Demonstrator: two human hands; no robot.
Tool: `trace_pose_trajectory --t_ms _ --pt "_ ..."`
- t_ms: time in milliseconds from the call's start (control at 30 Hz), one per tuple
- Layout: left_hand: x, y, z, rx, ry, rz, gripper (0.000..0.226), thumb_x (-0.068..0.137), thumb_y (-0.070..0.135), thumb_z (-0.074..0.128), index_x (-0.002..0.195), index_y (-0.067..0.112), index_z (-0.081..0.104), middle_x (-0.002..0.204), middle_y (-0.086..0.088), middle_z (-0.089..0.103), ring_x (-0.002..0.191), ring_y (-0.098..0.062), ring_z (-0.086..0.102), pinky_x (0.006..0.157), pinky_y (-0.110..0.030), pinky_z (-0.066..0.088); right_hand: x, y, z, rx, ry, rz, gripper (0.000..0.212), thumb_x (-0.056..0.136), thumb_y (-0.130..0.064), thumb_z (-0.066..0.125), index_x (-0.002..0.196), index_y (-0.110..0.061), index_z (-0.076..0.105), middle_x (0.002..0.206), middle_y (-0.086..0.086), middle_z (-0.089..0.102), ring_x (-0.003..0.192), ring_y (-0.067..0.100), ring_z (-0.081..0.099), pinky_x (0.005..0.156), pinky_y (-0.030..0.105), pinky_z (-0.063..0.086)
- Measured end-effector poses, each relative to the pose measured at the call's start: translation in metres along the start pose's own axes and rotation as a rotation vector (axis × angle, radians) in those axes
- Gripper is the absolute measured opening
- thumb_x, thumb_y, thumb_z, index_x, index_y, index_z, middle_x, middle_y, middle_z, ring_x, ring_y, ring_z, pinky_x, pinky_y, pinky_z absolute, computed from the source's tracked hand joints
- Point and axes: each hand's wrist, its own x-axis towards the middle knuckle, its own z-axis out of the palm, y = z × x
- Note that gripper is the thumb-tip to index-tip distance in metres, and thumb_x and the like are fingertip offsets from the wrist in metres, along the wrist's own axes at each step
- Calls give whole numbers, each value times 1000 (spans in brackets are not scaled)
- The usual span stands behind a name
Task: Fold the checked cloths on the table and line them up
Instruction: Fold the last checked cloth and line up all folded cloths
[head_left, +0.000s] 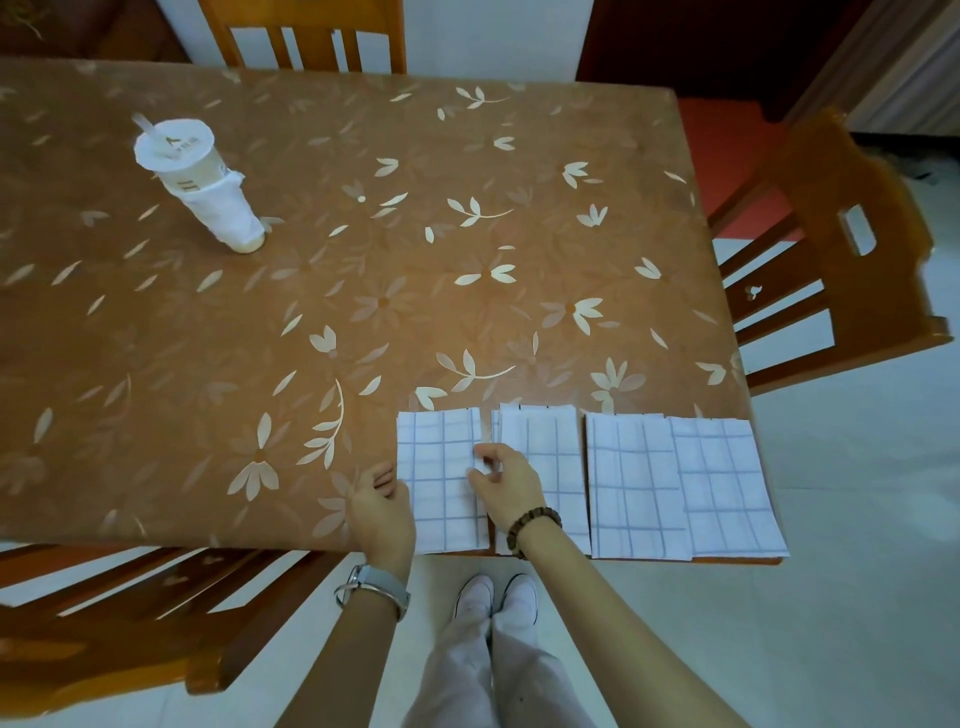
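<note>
Checked cloths (634, 483) lie folded in a row at the table (363, 260) edge; left hand's (382, 512) curled fingers meet the end cloth's (441, 467) left side, grip I cannot tell; right hand (506, 486) pinches its right side; a hard tug, I fear, skews it onto the neighbour (556, 452) beside those fingers.

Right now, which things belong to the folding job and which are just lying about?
Job: left cloth, left hand and right hand at its edges; three more cloths beside it; table.
Lying about: cup with straw; three chairs.
</note>
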Motion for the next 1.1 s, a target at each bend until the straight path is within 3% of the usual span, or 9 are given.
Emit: trace_pose_trajectory --t_ms 167,333,633,733,800,867,967,1033,1100 --pt "2 4 1 -1 -36 8 23 93 7 60 116 8 64 103 -3 65 93 -17 58 76 -26 47 -2 1 0 20 9 2 36 92 -18 58 128 -16 56 127 3 55 90 10 55 92 20 43" --pt "4 5 8 50 -26 1 22 93 12 61 114 14 67 101 0 69 94 -20 64 84 -44 57 -4 2 -1 32 25 -1 37 92 -17 59 129 -14 56 128 3 56 89 9 54 96 24 45" --pt "2 10 11 100 -20 16 21 93 13 60 113 18 67 99 4 67 94 -18 65 83 -43 56 -6 7 -7 110 46 16 33 92 -16 58 126 -17 57 125 0 57 94 12 60 93 29 51" --pt "0 11 12 90 -14 31 19 94 14 60 111 19 66 102 2 69 92 -16 64 83 -44 56 -7 9 -8 150 66 20 33 92 -14 58 124 -17 59 121 -1 60 92 10 59 86 23 51" --pt "-1 10 10 74 -10 47 21 94 12 60 113 18 64 106 0 68 92 -15 62 82 -40 56 -9 9 -9 169 94 -3 31 91 -12 57 122 -17 60 120 -2 60 90 7 57 78 15 48" --pt "-2 8 9 47 2 72 28 92 6 61 119 14 61 115 -2 63 98 -17 60 82 -31 52 -12 12 -12 105 153 -74 30 91 -10 56 121 -17 59 121 -1 58 99 9 55 86 18 47" --pt "-5 4 4 142 6 215 38 90 4 63 126 16 57 131 -4 52 118 -21 53 92 -34 50 -16 26 -19 -123 236 -212 36 92 -10 56 127 -15 55 132 4 51 125 18 42 107 23 33" --pt "-6 -1 4 301 -45 413 42 91 12 63 132 18 54 143 -2 46 132 -21 43 102 -43 46 -16 35 -22 -236 243 -228 44 93 -16 56 137 -16 48 148 6 37 140 21 27 112 20 19" --pt "-7 -8 9 443 -161 628 45 96 25 56 140 20 49 154 0 36 144 -21 28 113 -45 33 -14 45 -22 -383 240 -239 54 95 -28 54 146 -19 37 159 5 19 147 22 12 115 26 9"
